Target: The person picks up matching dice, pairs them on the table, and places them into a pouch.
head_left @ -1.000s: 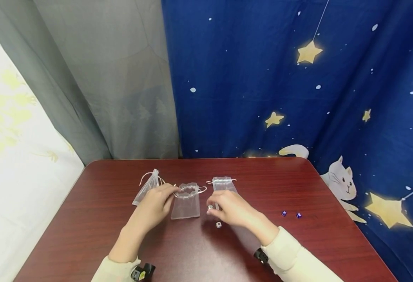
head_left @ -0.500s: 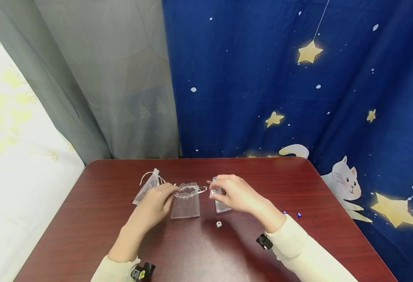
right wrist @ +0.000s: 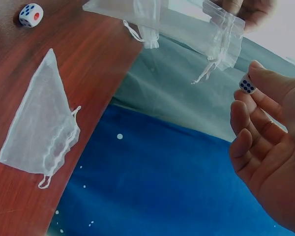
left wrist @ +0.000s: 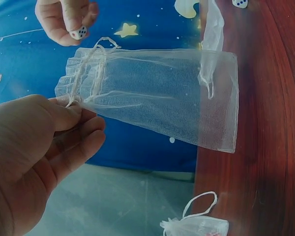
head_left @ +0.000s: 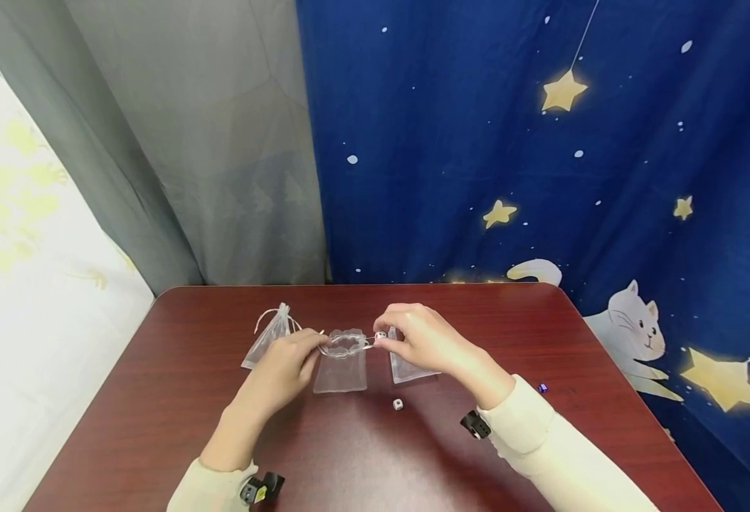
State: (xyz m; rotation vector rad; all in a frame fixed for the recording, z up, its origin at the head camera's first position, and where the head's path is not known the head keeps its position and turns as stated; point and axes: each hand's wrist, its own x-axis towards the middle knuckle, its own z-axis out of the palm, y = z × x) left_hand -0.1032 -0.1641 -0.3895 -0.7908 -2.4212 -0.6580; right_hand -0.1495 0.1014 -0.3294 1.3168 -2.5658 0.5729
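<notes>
My left hand (head_left: 285, 366) pinches the edge of a sheer white drawstring bag (left wrist: 157, 93) near its ruffled mouth. The bag hangs raised off the table with its mouth spread. Beside that mouth, on the right, my right hand (head_left: 423, 340) holds a white die (right wrist: 247, 86) between thumb and fingertip. The die is outside the bag, a small gap away in the left wrist view. A second white die (head_left: 398, 404) lies on the table below the hands.
Another sheer bag (right wrist: 42, 118) lies flat under my right hand. A gathered bag (head_left: 269, 338) sits left, with something red and white inside in the left wrist view. A blue die (head_left: 543, 387) lies far right on the red-brown table (head_left: 176, 427). Curtains hang behind.
My right hand has risen from the table and moved to the bag's mouth with the white die. My left hand has kept its hold. The right sleeve now covers one blue die.
</notes>
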